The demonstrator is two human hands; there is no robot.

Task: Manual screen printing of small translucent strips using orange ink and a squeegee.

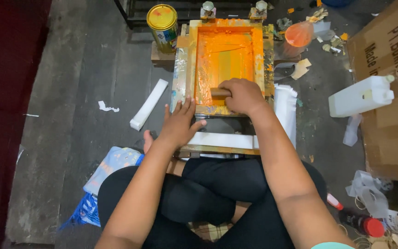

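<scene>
Right hand (242,96) is gripping the squeegee handle (219,91) inside the orange-inked screen frame (191,60); left hand (179,123) is pressing, fingers spread and empty, on the frame's near-left corner.

The squeegee (219,91) is a short wooden bar. It lies flat across the near end of the screen (226,60), mostly hidden under the right hand (241,96). The screen is a wooden frame lying flat on the floor, just in front of the person's crossed legs. Its mesh is covered in wet orange ink, paler down the middle. Its frame is smeared with orange and yellow. The left hand (178,123) rests flat on its near left corner.
</scene>
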